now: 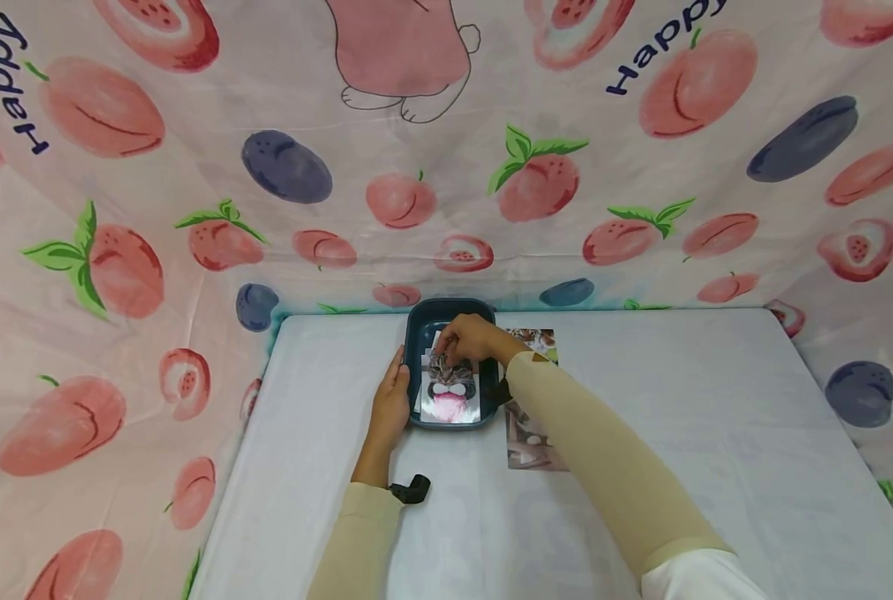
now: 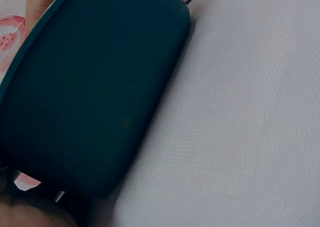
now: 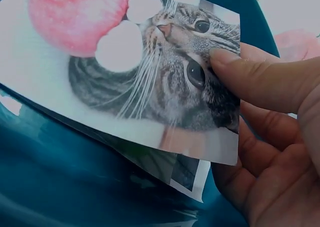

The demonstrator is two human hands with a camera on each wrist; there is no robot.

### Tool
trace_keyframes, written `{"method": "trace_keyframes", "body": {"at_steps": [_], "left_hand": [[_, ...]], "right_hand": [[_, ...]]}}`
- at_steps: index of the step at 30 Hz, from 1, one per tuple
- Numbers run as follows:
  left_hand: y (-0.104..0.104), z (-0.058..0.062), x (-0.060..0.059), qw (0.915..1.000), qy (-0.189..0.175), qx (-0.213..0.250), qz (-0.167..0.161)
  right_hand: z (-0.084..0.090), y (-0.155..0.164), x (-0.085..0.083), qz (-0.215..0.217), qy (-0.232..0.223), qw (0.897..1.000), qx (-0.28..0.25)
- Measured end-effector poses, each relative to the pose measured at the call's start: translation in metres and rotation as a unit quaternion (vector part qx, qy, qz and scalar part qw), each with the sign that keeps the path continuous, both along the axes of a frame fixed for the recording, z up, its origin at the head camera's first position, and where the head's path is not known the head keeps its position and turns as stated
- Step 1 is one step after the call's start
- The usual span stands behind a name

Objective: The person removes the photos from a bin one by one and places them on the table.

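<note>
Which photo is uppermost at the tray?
The tabby-cat photo, pinched by the right hand; another photo shows beneath it, while the others lie on the table beside the tray.

Dark-teal tray (image 2: 100, 87); grey-striped cat photo (image 3: 165, 87); white tabletop (image 1: 326, 367).

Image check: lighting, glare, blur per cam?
Head: bright, no hard shadows on the white table; left wrist: tray very dark, its lower corner blurred; right wrist: glossy highlights on the tray, cat photo fairly sharp, pink backdrop soft.
</note>
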State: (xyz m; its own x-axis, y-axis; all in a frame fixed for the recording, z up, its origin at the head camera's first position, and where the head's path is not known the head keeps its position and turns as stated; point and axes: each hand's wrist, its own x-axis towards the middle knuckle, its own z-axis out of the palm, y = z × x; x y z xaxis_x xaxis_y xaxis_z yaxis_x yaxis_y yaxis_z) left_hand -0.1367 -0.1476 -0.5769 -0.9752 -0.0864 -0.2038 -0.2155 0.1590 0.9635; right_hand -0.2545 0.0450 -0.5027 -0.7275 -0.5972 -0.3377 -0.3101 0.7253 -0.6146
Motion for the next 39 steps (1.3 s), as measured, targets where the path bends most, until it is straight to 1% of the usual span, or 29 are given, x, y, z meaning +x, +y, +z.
{"method": "trace_keyframes", "body": {"at_steps": [6, 13, 19, 27, 34, 39], "left_hand": [[0.0011, 0.001, 0.0004, 1.0, -0.004, -0.003, 0.001], [0.0007, 0.0006, -0.0003, 1.0, -0.003, -0.007, -0.001], [0.0005, 0.0005, 0.0004, 0.9999, -0.006, -0.01, -0.002], [0.001, 0.0007, 0.0002, 0.9999, -0.005, -0.009, 0.0], [0.0004, 0.0011, 0.0002, 0.9999, -0.005, -0.016, -0.001], [0.0002, 0.0009, 0.0004, 0.9998, -0.002, -0.018, -0.002]], "right_hand": [[0.0048, 0.0022, 0.0004, -0.007, 0.005, 1.0, 0.001], [0.0042, 0.0039, -0.001, -0.006, 0.022, 1.0, -0.002], [0.0047, 0.0045, -0.0008, -0.003, 0.026, 1.0, -0.006], [0.0043, 0.0067, -0.0014, 0.003, 0.052, 0.998, -0.017], [0.0047, 0.0083, 0.0023, 0.004, 0.044, 0.999, -0.011], [0.0038, 0.009, 0.0037, 0.011, 0.067, 0.998, -0.002]]}}
